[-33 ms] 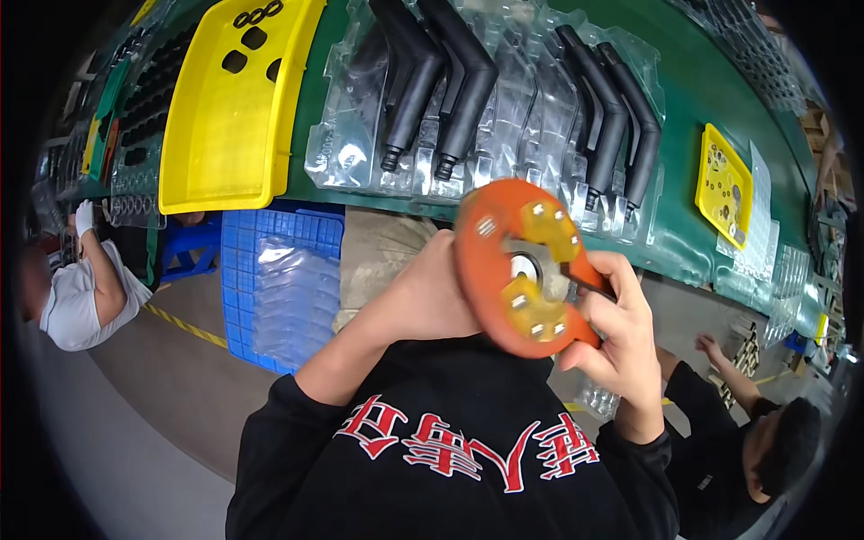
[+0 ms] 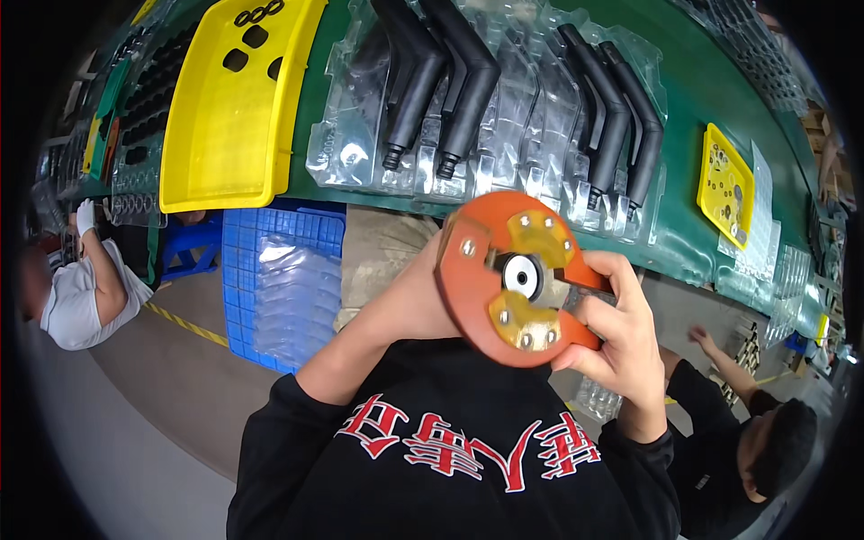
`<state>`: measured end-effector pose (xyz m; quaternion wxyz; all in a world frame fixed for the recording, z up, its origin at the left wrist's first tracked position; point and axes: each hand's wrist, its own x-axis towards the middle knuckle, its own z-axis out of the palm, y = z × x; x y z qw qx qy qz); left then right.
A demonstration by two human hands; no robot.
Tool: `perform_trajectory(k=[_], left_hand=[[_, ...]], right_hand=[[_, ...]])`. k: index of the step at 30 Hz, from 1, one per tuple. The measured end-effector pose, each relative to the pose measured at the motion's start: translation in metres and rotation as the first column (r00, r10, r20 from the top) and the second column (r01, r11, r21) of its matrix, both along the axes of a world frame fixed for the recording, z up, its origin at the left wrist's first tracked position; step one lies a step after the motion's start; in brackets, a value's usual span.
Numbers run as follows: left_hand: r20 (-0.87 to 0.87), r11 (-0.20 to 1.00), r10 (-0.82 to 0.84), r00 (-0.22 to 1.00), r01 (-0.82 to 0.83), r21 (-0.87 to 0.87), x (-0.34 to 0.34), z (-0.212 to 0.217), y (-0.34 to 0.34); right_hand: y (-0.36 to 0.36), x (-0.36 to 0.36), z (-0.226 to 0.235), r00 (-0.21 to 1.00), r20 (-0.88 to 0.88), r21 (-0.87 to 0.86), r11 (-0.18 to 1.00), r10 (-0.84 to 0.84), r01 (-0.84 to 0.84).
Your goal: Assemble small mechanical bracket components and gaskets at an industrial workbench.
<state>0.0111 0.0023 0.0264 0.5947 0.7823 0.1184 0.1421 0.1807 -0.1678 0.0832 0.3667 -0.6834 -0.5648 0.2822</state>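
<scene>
An orange disc-shaped tool point(image 2: 463, 286) with a gap on its right side is held up in front of my chest. Screwed brass-coloured plates point(image 2: 529, 329) sit on its face, and a round white-and-black part point(image 2: 520, 276) shows at its middle. My right hand point(image 2: 630, 337) is closed round the two orange prongs beside the gap, thumb on the lower one. Behind the disc's left edge is my left hand point(image 2: 418, 292), closed, its fingers hidden; what it grips back there is out of sight.
Bent black tubes point(image 2: 472, 108) lie in clear plastic trays point(image 2: 346, 153) on the green table point(image 2: 688, 90). A yellow bin point(image 2: 225, 135) with a few black rings is left, a small yellow tray point(image 2: 720, 193) right. Below stands a blue crate point(image 2: 241, 306). Co-workers point(image 2: 94, 292) are on both sides.
The orange disc has turned slightly and shifted a little down and left. The part at its middle shows more clearly. Both hands stay in nearly the same place.
</scene>
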Motion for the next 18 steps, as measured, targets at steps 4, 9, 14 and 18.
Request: perform_trajectory(k=[4, 9, 14, 18], left_hand=[[0.064, 0.902, 0.132, 0.989, -0.093, -0.421, -0.007, -0.007, -0.006], [0.053, 0.812, 0.12, 0.991, -0.067, -0.58, -0.012, -0.005, -0.001], [0.08, 0.86, 0.088, 0.993, -0.035, -0.509, -0.015, -0.012, 0.0], [0.066, 0.878, 0.119, 0.991, -0.074, -0.472, -0.013, -0.011, -0.004]], right_hand=[[0.006, 0.004, 0.007, 0.98, 0.155, -0.018, 0.992, 0.123, -0.122], [0.008, 0.008, 0.007, 0.978, 0.152, -0.029, 0.99, 0.143, -0.14], [0.01, 0.006, 0.01, 0.988, 0.097, -0.037, 0.992, 0.12, -0.117], [0.011, 0.005, 0.011, 0.985, 0.12, -0.033, 0.992, 0.125, -0.122]])
